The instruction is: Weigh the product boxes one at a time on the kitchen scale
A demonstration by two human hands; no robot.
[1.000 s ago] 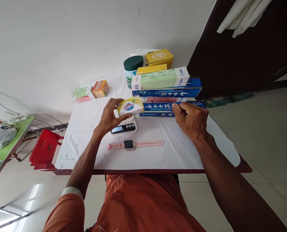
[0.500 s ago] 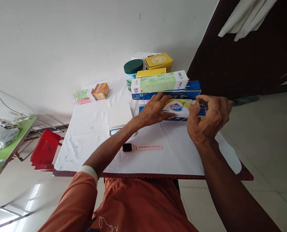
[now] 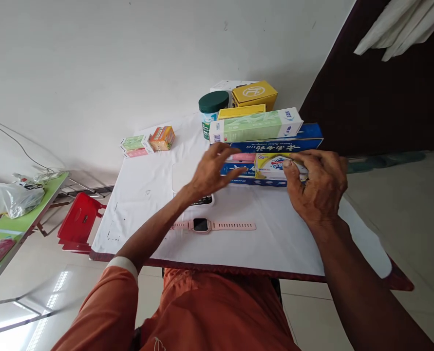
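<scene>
Above a white-clothed counter [image 3: 275, 239], right fingers [image 3: 293, 179] clamp a yellow-and-white cardboard soap box [image 3: 268, 166], apparently a placing step needing gentle release; left fingers [image 3: 235, 174] stand apart.

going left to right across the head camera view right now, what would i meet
Translucent plastic bag, red plastic stool, small light-green cardboard box, small orange cardboard box, bare left hand, yellow-and-white cardboard box, bare right hand, hanging white cloth.
</scene>
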